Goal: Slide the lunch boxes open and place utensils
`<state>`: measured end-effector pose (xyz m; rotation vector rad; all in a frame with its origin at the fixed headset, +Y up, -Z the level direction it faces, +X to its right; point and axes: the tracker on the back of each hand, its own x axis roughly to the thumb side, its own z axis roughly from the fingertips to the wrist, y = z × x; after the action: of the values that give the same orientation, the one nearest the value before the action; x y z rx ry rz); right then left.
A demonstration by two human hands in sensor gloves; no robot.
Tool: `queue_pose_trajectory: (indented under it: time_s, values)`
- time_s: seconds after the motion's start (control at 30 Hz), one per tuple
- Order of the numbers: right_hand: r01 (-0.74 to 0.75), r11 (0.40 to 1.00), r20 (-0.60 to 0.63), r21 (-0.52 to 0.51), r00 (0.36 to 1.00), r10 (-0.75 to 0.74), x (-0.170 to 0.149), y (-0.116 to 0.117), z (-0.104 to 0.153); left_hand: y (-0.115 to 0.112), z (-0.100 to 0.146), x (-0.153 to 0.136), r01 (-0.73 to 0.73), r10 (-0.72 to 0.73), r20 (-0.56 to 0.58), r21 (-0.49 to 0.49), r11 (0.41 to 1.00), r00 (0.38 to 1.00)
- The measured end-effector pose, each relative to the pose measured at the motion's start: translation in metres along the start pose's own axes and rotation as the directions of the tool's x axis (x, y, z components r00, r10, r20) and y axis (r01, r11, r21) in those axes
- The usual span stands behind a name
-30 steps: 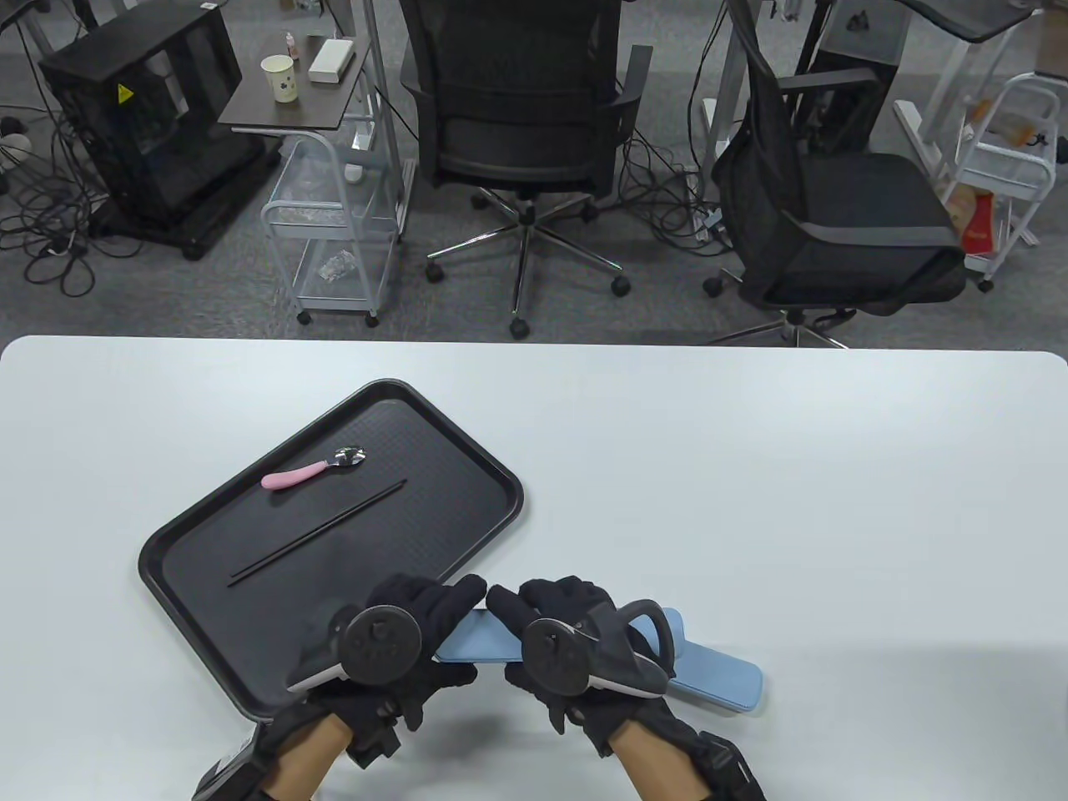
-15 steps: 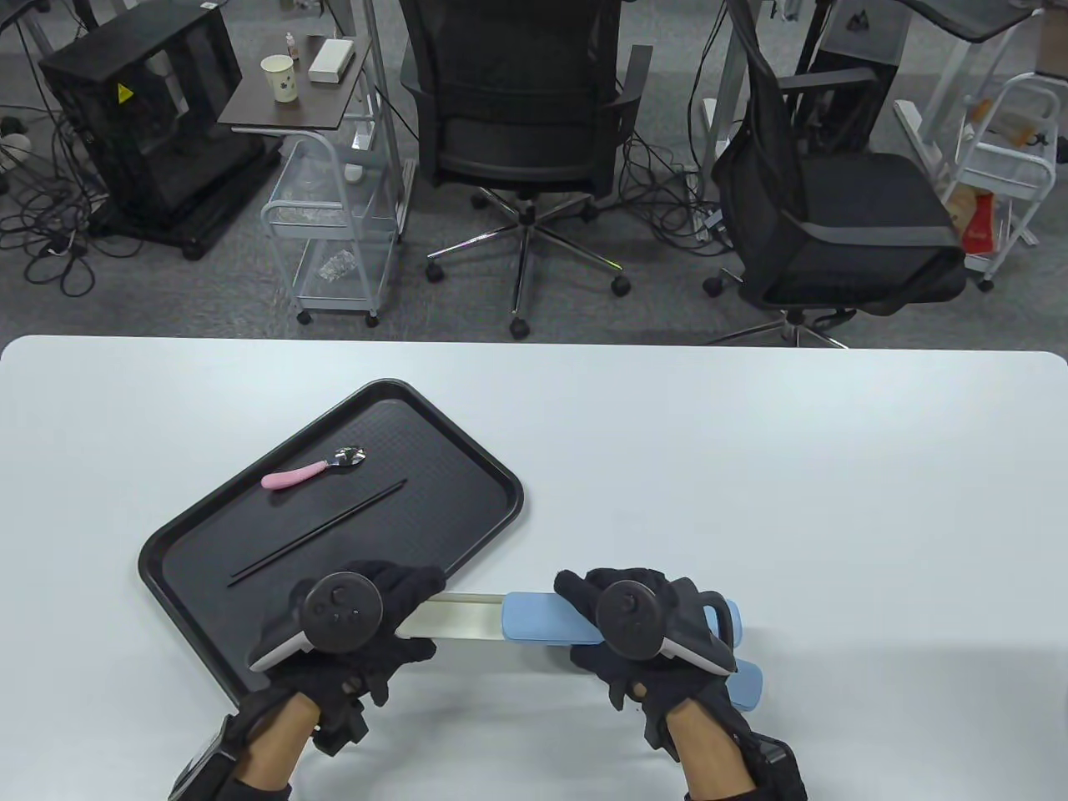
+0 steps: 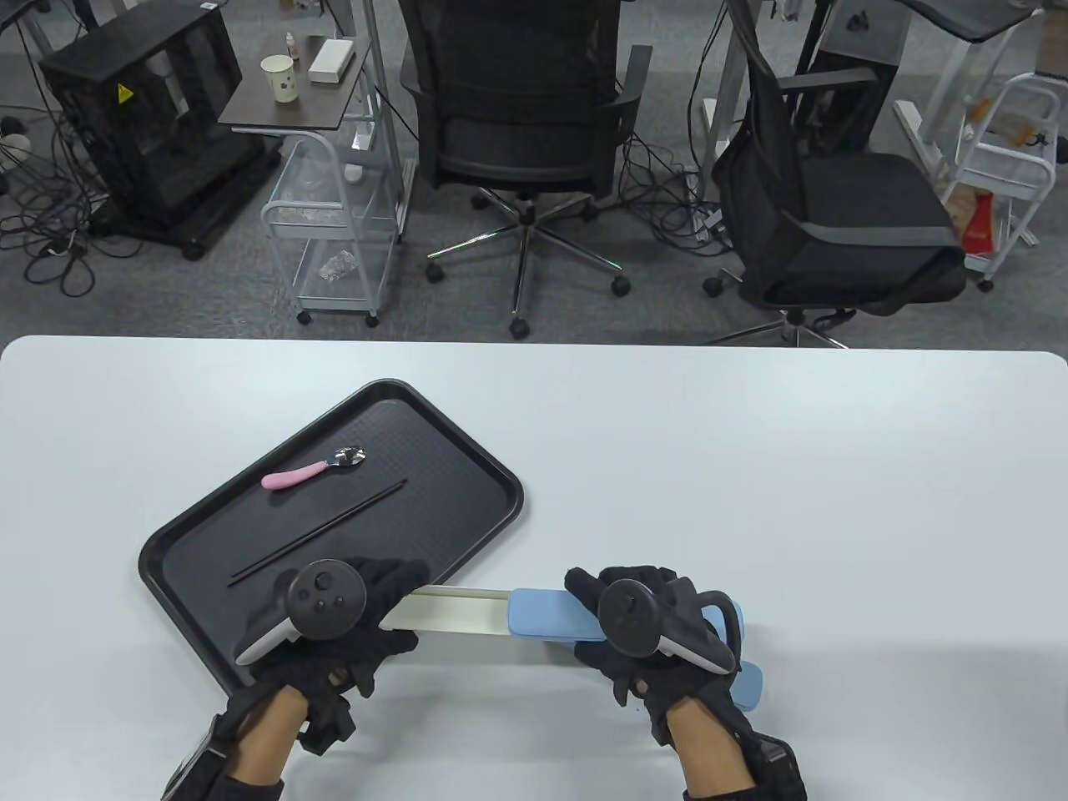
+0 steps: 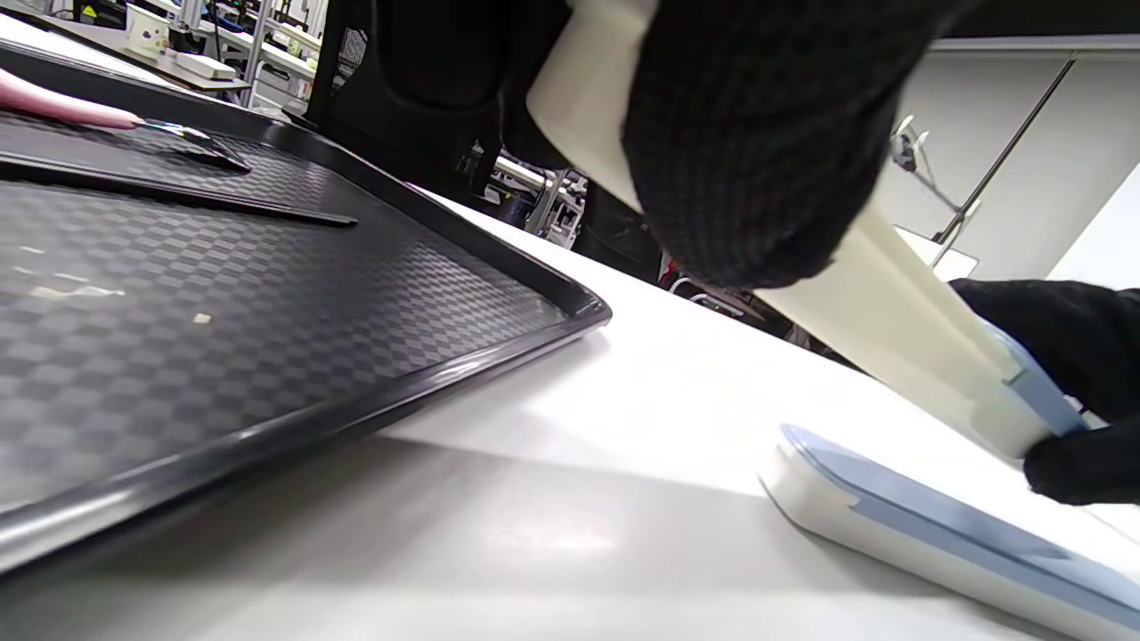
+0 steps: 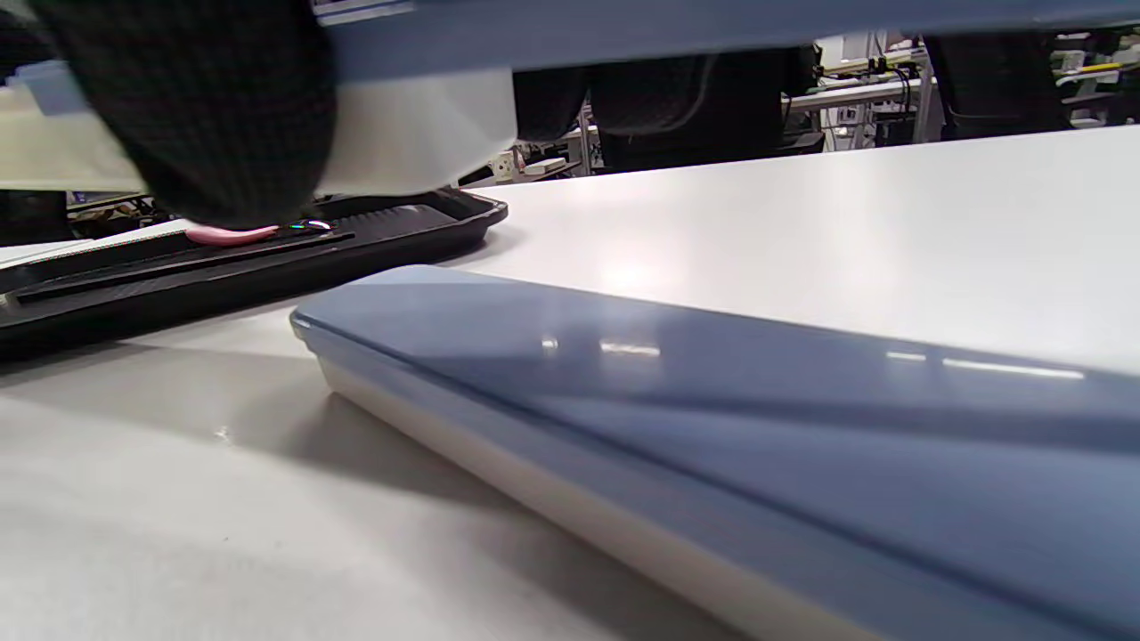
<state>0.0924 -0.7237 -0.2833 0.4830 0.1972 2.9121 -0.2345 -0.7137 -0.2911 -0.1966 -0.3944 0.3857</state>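
Note:
My left hand grips the cream base of a long utensil box held just above the table. My right hand grips its blue sliding lid, which is pulled to the right so the base's open trough shows. In the left wrist view the cream base runs from my gloved fingers toward the lid's edge. A second, closed blue-lidded box lies on the table under my right hand. A pink-handled spoon and black chopsticks lie on the black tray.
The tray sits at an angle on the left of the white table, its near corner beneath my left hand. Its rim also shows in the left wrist view. Office chairs and carts stand beyond the far edge.
My hands have moved apart: the left drew the cream base leftward, the right pulled the blue lid rightward. The box went from closed to slid open.

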Motion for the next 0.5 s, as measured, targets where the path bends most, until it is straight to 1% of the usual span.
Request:
queue_pose_trajectory:
  time_s: [0.03,0.07,0.17,0.27,0.4,0.47,0.5]
  values:
    - [-0.033,0.999,-0.001,-0.005,0.999,0.033,0.000,-0.001,0.000,0.000,-0.001,-0.001,-0.001,0.001,-0.004,0.002,1.000,1.000]
    - [-0.030,1.000,-0.004,0.002,1.000,0.030,0.000,-0.001,0.000,-0.001,-0.001,-0.002,-0.006,0.006,-0.008,0.001,1.000,1.000]
    - [0.051,0.999,0.029,0.007,0.998,-0.052,-0.001,0.001,-0.001,-0.001,-0.001,-0.005,-0.010,0.009,-0.023,-0.008,1.000,1.000]
    - [0.027,1.000,0.021,-0.004,0.999,-0.027,-0.001,-0.002,0.000,0.000,0.000,-0.007,-0.012,0.012,-0.039,0.001,1.000,0.999]
    - [0.005,0.998,-0.011,-0.060,1.000,-0.006,-0.004,-0.008,0.004,0.015,0.005,-0.013,0.026,-0.017,-0.101,0.092,0.995,0.995]
    - [0.006,0.997,-0.025,-0.077,1.000,-0.008,-0.008,-0.011,0.006,0.028,0.010,-0.022,0.033,-0.008,-0.150,0.165,0.986,0.989]
    - [0.010,0.997,-0.029,-0.082,0.999,-0.013,-0.008,-0.012,0.006,0.032,0.011,-0.027,0.032,0.001,-0.175,0.184,0.982,0.985]
